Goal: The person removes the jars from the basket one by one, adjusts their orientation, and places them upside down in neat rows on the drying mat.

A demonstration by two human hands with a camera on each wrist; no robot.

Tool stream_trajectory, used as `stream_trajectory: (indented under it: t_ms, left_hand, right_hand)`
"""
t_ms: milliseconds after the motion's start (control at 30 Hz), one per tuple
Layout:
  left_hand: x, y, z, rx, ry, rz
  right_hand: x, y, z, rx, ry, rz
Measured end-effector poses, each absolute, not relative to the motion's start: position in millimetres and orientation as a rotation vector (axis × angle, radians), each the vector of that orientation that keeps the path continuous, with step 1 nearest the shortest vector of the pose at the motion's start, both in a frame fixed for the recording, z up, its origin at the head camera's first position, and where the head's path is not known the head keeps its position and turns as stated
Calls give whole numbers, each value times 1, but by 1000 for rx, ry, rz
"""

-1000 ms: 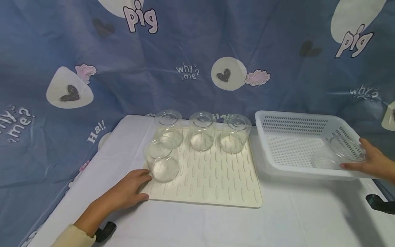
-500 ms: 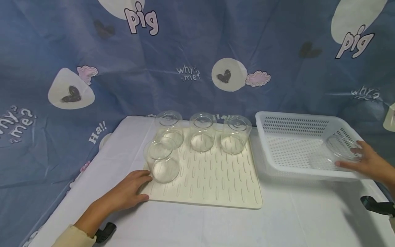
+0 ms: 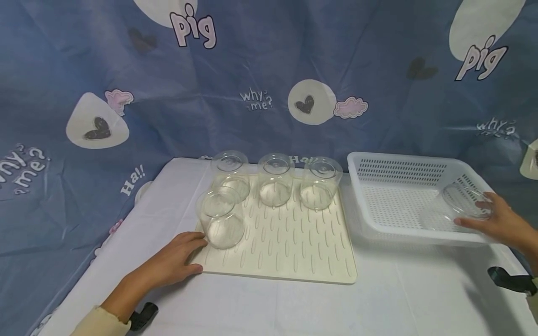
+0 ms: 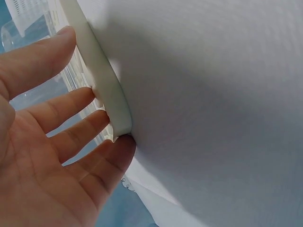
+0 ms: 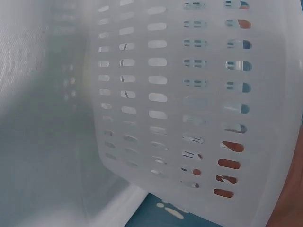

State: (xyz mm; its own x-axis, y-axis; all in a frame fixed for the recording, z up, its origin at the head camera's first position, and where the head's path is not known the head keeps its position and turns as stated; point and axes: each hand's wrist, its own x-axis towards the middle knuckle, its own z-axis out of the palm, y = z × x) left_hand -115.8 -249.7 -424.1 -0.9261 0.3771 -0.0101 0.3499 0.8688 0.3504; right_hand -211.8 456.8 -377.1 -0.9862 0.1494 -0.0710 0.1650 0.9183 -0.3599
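My right hand (image 3: pixel 504 221) holds a clear cup (image 3: pixel 439 212) by its side, thumb in front and fingers behind, inside the white plastic basket (image 3: pixel 403 232). The cup is tilted. In the right wrist view the slotted basket wall (image 5: pixel 170 104) hides most of that hand and the cup. My left hand (image 3: pixel 172 259) rests at the left edge of the cream ridged mat (image 3: pixel 286 247). Up close, its fingertips (image 4: pixel 122 146) touch the mat's corner, fingers loosely extended. Several clear cups stand on the mat; the front-left cup (image 3: pixel 222 224) is nearest to this hand.
Three clear cups line the mat's back edge, the middle cup (image 3: pixel 275 182) among them. The basket stands to the right of the mat. A white cloth (image 3: pixel 378 303) covers the table, and a blue printed curtain (image 3: pixel 252 60) hangs behind.
My right hand has shifted a little to the left with the cup, still inside the basket. The left hand and the cups on the mat stay where they were.
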Motion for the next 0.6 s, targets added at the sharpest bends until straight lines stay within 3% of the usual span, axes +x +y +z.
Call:
stream_trajectory:
  t_ms: [367, 600]
  left_hand:
    - [-115, -250, -426, 579, 2957, 538]
    - [-115, -250, -425, 585, 2956, 539]
  right_hand:
    - [-209, 458, -366, 277, 3018, -784]
    - [-210, 452, -354, 155, 3114, -960]
